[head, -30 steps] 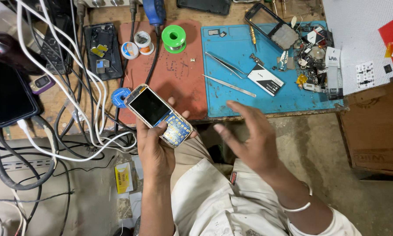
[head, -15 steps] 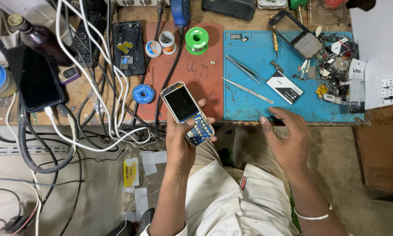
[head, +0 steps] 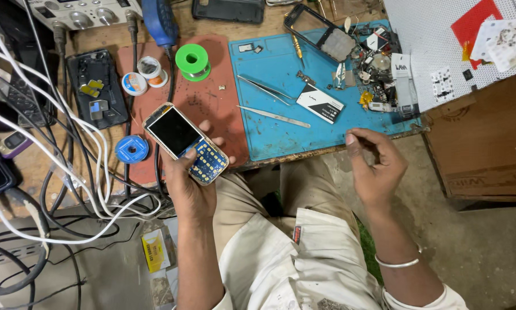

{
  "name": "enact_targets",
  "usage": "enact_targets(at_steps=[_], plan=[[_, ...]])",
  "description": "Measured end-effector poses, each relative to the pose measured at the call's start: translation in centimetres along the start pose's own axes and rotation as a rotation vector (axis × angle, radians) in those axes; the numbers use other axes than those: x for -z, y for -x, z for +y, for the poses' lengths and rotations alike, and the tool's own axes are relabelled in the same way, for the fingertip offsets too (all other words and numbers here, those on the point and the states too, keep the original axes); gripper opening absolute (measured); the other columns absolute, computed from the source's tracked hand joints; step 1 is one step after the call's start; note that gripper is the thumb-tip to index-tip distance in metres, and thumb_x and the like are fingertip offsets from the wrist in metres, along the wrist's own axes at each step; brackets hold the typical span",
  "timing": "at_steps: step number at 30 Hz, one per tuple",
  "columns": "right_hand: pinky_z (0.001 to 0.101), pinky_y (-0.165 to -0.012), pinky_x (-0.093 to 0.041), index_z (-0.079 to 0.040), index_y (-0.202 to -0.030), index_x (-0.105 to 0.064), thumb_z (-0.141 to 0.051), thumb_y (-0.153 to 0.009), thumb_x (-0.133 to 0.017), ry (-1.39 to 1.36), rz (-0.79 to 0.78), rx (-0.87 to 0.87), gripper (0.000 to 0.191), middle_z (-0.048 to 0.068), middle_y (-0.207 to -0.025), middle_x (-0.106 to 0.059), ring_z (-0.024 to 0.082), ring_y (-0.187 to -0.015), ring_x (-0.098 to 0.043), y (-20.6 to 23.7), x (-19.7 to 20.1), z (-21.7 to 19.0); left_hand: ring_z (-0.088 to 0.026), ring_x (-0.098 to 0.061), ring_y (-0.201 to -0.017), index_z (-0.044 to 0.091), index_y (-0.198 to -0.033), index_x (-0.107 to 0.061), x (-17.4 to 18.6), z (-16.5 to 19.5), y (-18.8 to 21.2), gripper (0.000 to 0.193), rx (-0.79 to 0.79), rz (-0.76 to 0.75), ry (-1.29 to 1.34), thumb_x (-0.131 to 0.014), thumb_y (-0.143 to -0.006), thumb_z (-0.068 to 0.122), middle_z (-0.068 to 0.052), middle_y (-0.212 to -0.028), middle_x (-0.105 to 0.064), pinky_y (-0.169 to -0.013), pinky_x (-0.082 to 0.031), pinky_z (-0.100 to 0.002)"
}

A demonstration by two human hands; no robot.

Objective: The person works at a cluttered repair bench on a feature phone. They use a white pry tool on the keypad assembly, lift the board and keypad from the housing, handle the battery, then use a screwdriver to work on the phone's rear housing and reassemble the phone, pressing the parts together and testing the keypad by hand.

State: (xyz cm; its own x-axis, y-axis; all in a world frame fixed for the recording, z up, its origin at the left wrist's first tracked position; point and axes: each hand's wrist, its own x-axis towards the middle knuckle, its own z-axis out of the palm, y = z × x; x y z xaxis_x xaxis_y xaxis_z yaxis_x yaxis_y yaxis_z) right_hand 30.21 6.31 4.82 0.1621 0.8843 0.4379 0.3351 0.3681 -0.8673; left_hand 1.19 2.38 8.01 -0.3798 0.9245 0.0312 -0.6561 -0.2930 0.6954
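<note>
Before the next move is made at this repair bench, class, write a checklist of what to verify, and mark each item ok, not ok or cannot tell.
1. Left hand has a firm grip on the open keypad phone with the dark screen: ok, fingers wrap it and the thumb rests on the keypad board.
2. Right hand is free: cannot tell; fingertips are pinched near the blue mat's edge, anything between them too small to see.
3. Two metal tweezers lie on the blue mat: ok.
4. White cables are clear of the phone: ok, they run left of it.
5. Phone screen is lit: not ok, dark.
</note>
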Motion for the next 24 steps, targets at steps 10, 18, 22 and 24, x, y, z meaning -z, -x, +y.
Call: enact_targets(at_steps=[10, 18, 22, 24], plan=[[0.0467, -0.079, -0.048, 0.005, -0.111, -0.070, -0.008, -0.082, -0.086, 0.638, 0.162, 0.219, 0.035, 0.024, -0.111, -0.061, 0.040, -0.101, -0.055, -4.0, 3.2, 0.7, -0.033, -0.071, -0.105, 0.006, -0.150, -0.035, 0.1, -0.1, 0.8, 0.061, 0.018, 0.089, -0.045, -0.054, -0.092, 0.009, -0.024, -0.130, -0.062, -0.081, -0.065, -0.050], [0.0484, -0.096, -0.048, -0.002, -0.116, -0.072, -0.004, -0.095, -0.074, 0.929, 0.109, 0.384, 0.021, 0.015, -0.115, -0.065, 0.035, -0.109, -0.059, -5.7, 5.9, 5.4, -0.033, -0.070, -0.104, 0.009, -0.152, -0.032, -0.1, 0.3, 0.8, 0.062, -0.003, 0.083, -0.063, -0.051, -0.093, 0.008, -0.023, -0.129, -0.061, -0.080, -0.064, -0.050], [0.0378, -0.079, -0.052, 0.003, -0.120, -0.073, 0.003, -0.098, -0.068, 0.634, 0.185, 0.254, 0.023, 0.020, -0.110, -0.066, 0.029, -0.095, -0.065, -5.9, 6.0, 6.5, -0.032, -0.071, -0.104, 0.009, -0.151, -0.032, -0.1, 0.5, 0.7, 0.062, 0.003, 0.083, -0.038, -0.049, -0.092, 0.007, -0.023, -0.130, -0.061, -0.081, -0.065, -0.051], [0.0335, -0.077, -0.053, 0.006, -0.122, -0.073, 0.006, -0.101, -0.066, 0.562, 0.225, 0.235, 0.023, 0.019, -0.107, -0.070, 0.025, -0.092, -0.067, -6.1, 5.7, 6.8, -0.032, -0.070, -0.104, 0.010, -0.152, -0.032, 0.0, 0.6, 0.8, 0.062, 0.011, 0.097, -0.049, -0.050, -0.093, 0.007, -0.023, -0.130, -0.062, -0.081, -0.065, -0.051]])
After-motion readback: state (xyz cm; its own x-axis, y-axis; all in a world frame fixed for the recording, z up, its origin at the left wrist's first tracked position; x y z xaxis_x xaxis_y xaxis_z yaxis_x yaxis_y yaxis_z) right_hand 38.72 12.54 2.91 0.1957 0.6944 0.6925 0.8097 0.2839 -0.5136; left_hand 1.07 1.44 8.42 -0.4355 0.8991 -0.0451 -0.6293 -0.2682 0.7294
